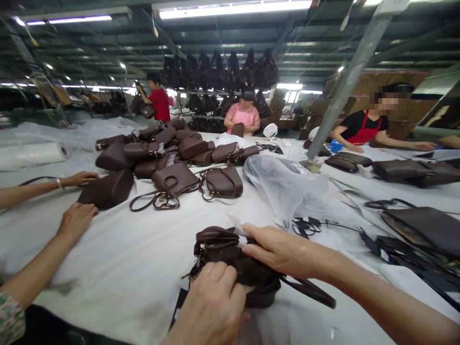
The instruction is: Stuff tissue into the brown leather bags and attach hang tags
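A dark brown handbag [251, 268] lies on the white-covered table right in front of me, its strap trailing to the right. My left hand [217, 299] is closed on the bag's near left edge, beside its metal fittings and a black tag [178, 306]. From the right, my right hand [268, 244] reaches over the bag's top. Its thumb and fingers pinch a small whitish translucent slip [241, 235] at the bag's opening. The fingertips of my left hand are partly hidden against the bag.
Brown handbags [192, 146] are heaped beyond, with two nearer bags with straps. At left, another person's hands [77, 215] hold a bag. Clear plastic [287, 187], black tags [413, 261] and a metal pole [345, 76] stand right of centre. More people work across the table.
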A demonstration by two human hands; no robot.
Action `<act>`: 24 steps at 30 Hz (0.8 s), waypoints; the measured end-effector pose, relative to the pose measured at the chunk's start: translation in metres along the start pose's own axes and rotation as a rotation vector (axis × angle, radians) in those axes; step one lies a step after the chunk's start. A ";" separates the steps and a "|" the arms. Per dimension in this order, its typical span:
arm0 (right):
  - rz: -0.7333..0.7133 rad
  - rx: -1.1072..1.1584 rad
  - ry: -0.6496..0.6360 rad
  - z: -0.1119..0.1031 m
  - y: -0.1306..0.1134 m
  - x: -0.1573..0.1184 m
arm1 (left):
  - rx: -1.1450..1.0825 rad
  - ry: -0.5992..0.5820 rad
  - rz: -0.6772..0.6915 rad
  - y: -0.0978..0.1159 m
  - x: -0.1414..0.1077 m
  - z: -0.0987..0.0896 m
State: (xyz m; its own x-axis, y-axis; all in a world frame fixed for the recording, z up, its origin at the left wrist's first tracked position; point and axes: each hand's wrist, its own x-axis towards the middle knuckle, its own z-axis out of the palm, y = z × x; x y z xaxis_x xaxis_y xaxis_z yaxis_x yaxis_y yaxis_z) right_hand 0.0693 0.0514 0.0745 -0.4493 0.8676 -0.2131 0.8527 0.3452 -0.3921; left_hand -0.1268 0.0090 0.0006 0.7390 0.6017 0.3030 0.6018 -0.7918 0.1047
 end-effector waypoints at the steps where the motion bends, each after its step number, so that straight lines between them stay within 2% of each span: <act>1: -0.006 -0.011 0.000 -0.001 -0.001 0.000 | -0.019 -0.083 -0.054 0.001 0.003 -0.007; 6: -0.024 -0.055 -0.061 -0.007 -0.004 0.002 | -0.105 -0.445 -0.246 0.009 0.048 -0.029; 8: -0.003 -0.047 -0.081 -0.009 -0.004 0.002 | -0.134 -0.566 -0.260 0.009 0.068 -0.030; 10: 0.016 -0.011 -0.099 -0.012 -0.002 0.002 | -0.105 -0.638 -0.224 0.008 0.078 -0.027; 15: -0.055 0.049 -0.141 -0.017 0.005 0.002 | -0.081 -0.642 -0.083 0.005 0.073 -0.022; 19: -0.010 -0.025 -0.184 -0.014 0.006 0.006 | -0.062 -0.690 0.086 0.002 0.070 -0.022; 21: -0.008 -0.069 -0.163 -0.011 0.004 0.009 | -0.065 -0.704 0.133 0.000 0.069 -0.020; 24: -0.023 -0.134 -0.126 -0.009 0.001 0.011 | -0.089 -0.621 0.155 -0.001 0.065 -0.009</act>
State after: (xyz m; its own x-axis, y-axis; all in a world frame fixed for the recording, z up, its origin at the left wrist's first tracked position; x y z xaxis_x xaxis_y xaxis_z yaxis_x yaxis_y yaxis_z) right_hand 0.0679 0.0647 0.0797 -0.4920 0.8099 -0.3194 0.8658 0.4167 -0.2771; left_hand -0.0825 0.0478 0.0285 0.8690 0.4071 -0.2813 0.4662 -0.8642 0.1896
